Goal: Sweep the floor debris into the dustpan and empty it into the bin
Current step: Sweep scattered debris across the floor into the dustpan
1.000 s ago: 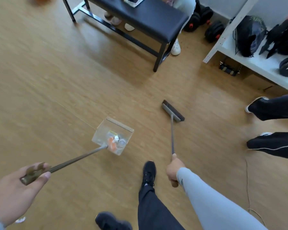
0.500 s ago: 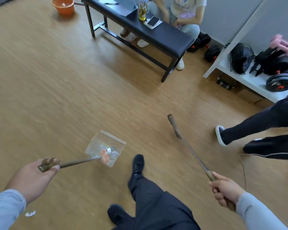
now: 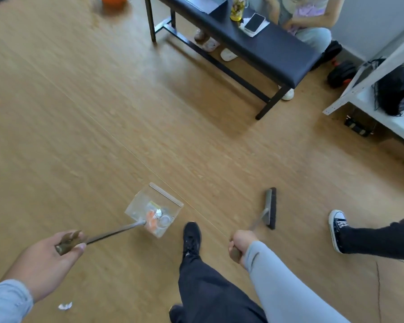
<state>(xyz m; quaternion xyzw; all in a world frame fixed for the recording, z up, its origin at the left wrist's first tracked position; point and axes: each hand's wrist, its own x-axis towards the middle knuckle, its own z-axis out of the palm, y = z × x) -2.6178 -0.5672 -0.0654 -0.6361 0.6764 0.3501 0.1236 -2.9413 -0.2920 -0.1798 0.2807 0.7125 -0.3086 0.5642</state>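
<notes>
On the wooden floor, debris (image 3: 155, 216) is already gathered in the clear dustpan (image 3: 153, 209) gripped by the left hand (image 3: 47, 258), the broom (image 3: 269, 208) is held by the right hand (image 3: 241, 245), a scrap (image 3: 65, 306) is left, and emptying remains.

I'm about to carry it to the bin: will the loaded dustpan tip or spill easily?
Probably light: the dustpan is thin clear plastic holding small scraps. Its open front could spill them if tilted forward. On its long handle it may swing.
</notes>
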